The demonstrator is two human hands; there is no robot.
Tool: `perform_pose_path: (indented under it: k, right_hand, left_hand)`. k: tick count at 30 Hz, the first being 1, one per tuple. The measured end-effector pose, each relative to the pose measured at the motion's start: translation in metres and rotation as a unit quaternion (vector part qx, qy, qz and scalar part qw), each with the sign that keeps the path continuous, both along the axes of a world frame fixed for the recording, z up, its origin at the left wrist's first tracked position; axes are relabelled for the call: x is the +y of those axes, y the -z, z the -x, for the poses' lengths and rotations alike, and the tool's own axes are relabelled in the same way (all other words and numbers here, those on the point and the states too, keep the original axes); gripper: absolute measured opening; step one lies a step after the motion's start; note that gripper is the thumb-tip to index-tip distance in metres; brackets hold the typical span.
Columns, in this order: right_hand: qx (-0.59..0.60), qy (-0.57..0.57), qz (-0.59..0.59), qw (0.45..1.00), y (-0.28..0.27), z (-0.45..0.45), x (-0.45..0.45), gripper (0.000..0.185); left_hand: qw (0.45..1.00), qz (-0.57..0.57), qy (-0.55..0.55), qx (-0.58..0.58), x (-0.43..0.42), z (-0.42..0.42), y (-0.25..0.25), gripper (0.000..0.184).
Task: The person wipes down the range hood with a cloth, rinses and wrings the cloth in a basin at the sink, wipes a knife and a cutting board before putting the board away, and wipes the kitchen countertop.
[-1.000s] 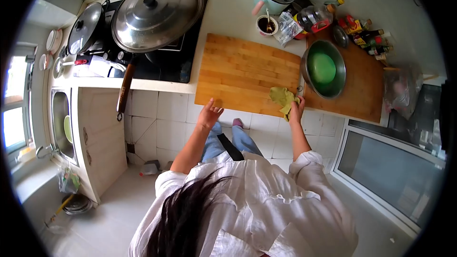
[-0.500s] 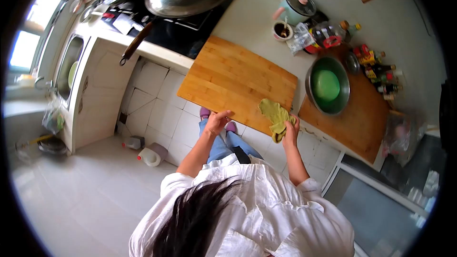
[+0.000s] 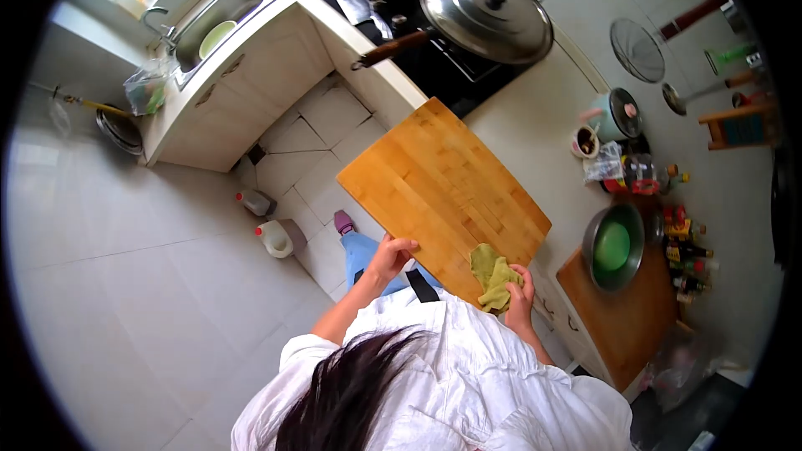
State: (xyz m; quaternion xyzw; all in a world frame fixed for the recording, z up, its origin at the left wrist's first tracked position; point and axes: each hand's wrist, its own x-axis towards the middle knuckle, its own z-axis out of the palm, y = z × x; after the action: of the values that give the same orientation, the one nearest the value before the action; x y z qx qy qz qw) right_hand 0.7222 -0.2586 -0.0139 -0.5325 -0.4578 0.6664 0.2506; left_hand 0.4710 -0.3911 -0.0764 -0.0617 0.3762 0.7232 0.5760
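Note:
A large wooden cutting board (image 3: 443,188) is held in front of my body, its far part overlapping the counter edge. My left hand (image 3: 391,259) is closed on the near left edge, thumb on top and the other fingers hidden underneath. At the near right corner, my right hand (image 3: 520,294) grips a crumpled yellow-green cloth (image 3: 494,276) that lies against the board. Whether those fingers also hold the board's edge is partly hidden by the cloth.
A lidded wok (image 3: 489,17) sits on the black stove (image 3: 451,75). The sink (image 3: 219,21) is at upper left. A metal bowl with something green (image 3: 595,271) stands on a brown wooden surface (image 3: 622,326), near several bottles (image 3: 689,250). Plastic jugs (image 3: 274,239) are on the floor.
My view has turned left toward the sink. The board has come away from the counter toward my body and turned with me, with both hands keeping their holds.

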Motion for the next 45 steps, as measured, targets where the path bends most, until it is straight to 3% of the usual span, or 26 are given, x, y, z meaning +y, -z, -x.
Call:
perform_pose_path:
  k: [2,5,9,12,15,17,18,22,24,27,30,34,36,37,38,39,40,42,43,45]
  right_hand:
    - [-0.012,-0.059,-0.036,0.998,0.008,0.045,0.001,0.033]
    - [0.038,-0.108,0.011,0.993,0.011,0.136,-0.007,0.032]
    - [0.181,-0.073,0.159,0.968,0.023,0.285,-0.035,0.031]
    - [0.269,-0.071,0.266,0.923,0.02,0.394,-0.066,0.033]
    - [0.312,-0.231,0.134,0.912,-0.027,0.493,-0.1,0.04]
    - [0.281,-0.378,-0.12,0.874,-0.064,0.555,-0.124,0.041]
    - [0.253,-0.446,-0.294,0.807,-0.072,0.584,-0.133,0.039]
    - [0.204,-0.535,-0.529,0.627,-0.079,0.696,-0.182,0.045]
    - [0.22,-0.527,-0.546,0.613,-0.089,0.743,-0.183,0.041]
    - [0.291,-0.547,-0.526,0.583,-0.096,0.819,-0.167,0.03]
    - [0.297,-0.556,-0.52,0.577,-0.073,0.92,-0.127,0.029]
    - [0.157,-0.563,-0.509,0.632,-0.022,1.073,-0.043,0.028]
    - [0.132,-0.581,-0.429,0.679,-0.023,1.116,-0.024,0.025]
    - [0.211,-0.572,-0.354,0.709,-0.045,1.114,-0.027,0.023]
    - [0.266,-0.614,-0.246,0.701,-0.07,1.11,-0.028,0.025]
    - [0.303,-0.659,-0.106,0.68,-0.079,1.105,-0.034,0.027]
    - [0.356,-0.7,-0.075,0.615,-0.088,1.096,-0.044,0.031]
    - [0.395,-0.782,-0.181,0.447,-0.109,1.085,-0.071,0.039]
    - [0.392,-0.758,-0.369,0.367,-0.106,1.08,-0.091,0.039]
    - [0.438,-0.716,-0.387,0.382,-0.11,1.104,-0.104,0.038]
  left_hand:
    - [1.0,-0.002,-0.025,-0.002,-0.02,0.032,0.003,0.058]
    - [0.995,0.004,-0.099,-0.018,-0.055,0.09,-0.006,0.052]
    - [0.985,0.05,-0.166,-0.01,-0.109,0.193,0.019,0.05]
    - [0.977,0.074,-0.199,0.021,-0.149,0.262,0.004,0.046]
    - [0.95,0.087,-0.277,0.11,-0.169,0.334,-0.051,0.043]
    - [0.942,0.074,-0.284,0.161,-0.183,0.378,-0.066,0.044]
    - [0.941,0.077,-0.287,0.163,-0.186,0.394,-0.07,0.044]
    - [0.906,-0.021,-0.375,0.198,-0.183,0.452,-0.103,0.042]
    - [0.879,-0.032,-0.449,0.16,-0.178,0.48,-0.125,0.041]
    - [0.876,-0.002,-0.446,0.182,-0.175,0.527,-0.137,0.038]
    - [0.858,0.039,-0.482,0.175,-0.167,0.565,-0.132,0.036]
    - [0.805,0.073,-0.559,0.185,-0.123,0.621,-0.152,0.032]
    - [0.783,0.089,-0.589,0.176,-0.103,0.655,-0.158,0.03]
    - [0.79,0.103,-0.579,0.173,-0.099,0.669,-0.153,0.029]
    - [0.798,0.115,-0.568,0.167,-0.093,0.684,-0.151,0.028]
    - [0.791,0.121,-0.575,0.169,-0.085,0.696,-0.153,0.027]
    - [0.788,0.127,-0.58,0.163,-0.077,0.706,-0.154,0.027]
    - [0.789,0.164,-0.57,0.162,-0.059,0.725,-0.154,0.027]
    - [0.723,0.133,-0.667,0.122,-0.039,0.735,-0.164,0.027]
    - [0.743,0.154,-0.631,0.163,-0.042,0.747,-0.168,0.027]
